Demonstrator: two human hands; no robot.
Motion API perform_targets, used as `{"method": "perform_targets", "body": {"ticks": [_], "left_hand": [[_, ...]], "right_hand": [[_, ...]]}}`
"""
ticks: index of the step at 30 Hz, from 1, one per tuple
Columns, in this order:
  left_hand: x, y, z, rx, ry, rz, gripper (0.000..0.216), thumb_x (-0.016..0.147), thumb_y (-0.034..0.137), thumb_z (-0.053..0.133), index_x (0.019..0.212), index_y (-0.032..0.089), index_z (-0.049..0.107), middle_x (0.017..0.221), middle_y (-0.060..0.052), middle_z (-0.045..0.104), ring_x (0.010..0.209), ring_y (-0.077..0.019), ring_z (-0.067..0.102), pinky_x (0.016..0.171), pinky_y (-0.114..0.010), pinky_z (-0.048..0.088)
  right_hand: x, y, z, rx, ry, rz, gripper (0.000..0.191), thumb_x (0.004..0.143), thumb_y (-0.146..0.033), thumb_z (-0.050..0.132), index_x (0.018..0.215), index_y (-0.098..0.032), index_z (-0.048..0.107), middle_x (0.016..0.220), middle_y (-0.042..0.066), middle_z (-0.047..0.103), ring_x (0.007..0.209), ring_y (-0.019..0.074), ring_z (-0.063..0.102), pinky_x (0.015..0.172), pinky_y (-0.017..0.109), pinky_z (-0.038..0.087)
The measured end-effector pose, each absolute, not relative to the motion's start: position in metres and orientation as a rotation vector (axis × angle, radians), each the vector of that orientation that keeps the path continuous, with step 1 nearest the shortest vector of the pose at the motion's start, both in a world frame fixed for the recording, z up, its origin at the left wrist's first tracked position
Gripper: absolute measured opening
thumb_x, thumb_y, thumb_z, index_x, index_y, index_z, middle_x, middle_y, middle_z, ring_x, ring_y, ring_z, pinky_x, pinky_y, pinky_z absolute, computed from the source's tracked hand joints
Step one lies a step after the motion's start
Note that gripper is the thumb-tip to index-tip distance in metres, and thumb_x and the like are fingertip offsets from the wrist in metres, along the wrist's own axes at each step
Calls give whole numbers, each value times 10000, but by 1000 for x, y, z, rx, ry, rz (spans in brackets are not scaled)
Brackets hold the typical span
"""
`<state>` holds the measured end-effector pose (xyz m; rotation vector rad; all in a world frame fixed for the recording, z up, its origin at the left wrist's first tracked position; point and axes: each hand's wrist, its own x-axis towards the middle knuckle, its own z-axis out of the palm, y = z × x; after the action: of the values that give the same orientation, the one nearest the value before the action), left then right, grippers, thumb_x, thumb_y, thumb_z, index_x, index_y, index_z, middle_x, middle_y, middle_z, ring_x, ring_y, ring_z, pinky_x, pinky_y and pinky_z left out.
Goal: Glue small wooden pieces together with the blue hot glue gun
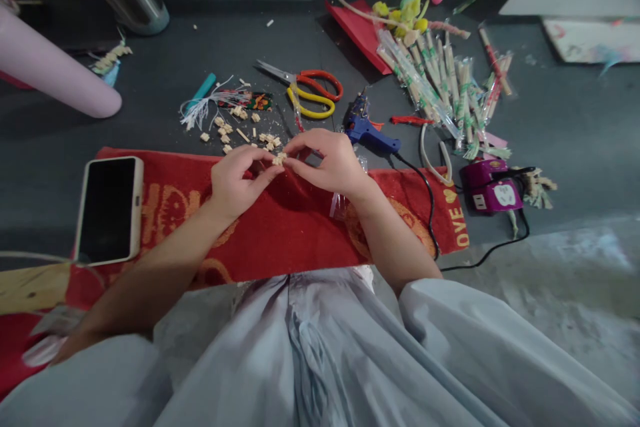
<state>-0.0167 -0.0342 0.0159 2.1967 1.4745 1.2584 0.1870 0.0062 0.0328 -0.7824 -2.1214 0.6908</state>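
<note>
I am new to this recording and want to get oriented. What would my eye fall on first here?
First the two hands, left hand and right hand, meeting at the middle over a red cloth and pinching a small cluster of pale pieces between their fingertips. Just beyond lie more pale pieces, scissors and a blue glue gun. A phone rests on the cloth at the left.

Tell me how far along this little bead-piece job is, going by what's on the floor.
Done: a heap of cut tan pieces lies loose on the dark floor beyond the red cloth. In hand: the left hand and right hand pinch a small tan cluster between their fingertips. Left: many loose pieces remain unjoined; the blue glue gun and scissors lie untouched.
</note>
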Motion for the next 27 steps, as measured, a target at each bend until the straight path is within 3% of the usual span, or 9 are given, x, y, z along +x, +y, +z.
{"method": "perform_targets", "body": {"ticks": [15, 27], "left_hand": [[-17, -35, 14, 2262, 1508, 1193, 394, 900, 598, 624, 881, 214, 715, 810, -32, 722, 759, -172, 657, 756, -300, 533], [-16, -35, 16, 2261, 1437, 1317, 277, 907, 480, 673, 871, 208, 709, 816, -21, 738, 730, -150, 667, 698, -266, 526]], "right_hand": [[184, 5, 28, -767, -2030, 731, 196, 909, -325, 617, 863, -166, 720, 820, 31, 732, 745, 136, 639, 722, 269, 503], [186, 5, 35, -823, -2018, 776, 247, 932, -355, 599, 887, -159, 744, 856, 38, 755, 758, 130, 652, 724, 257, 500]]}}
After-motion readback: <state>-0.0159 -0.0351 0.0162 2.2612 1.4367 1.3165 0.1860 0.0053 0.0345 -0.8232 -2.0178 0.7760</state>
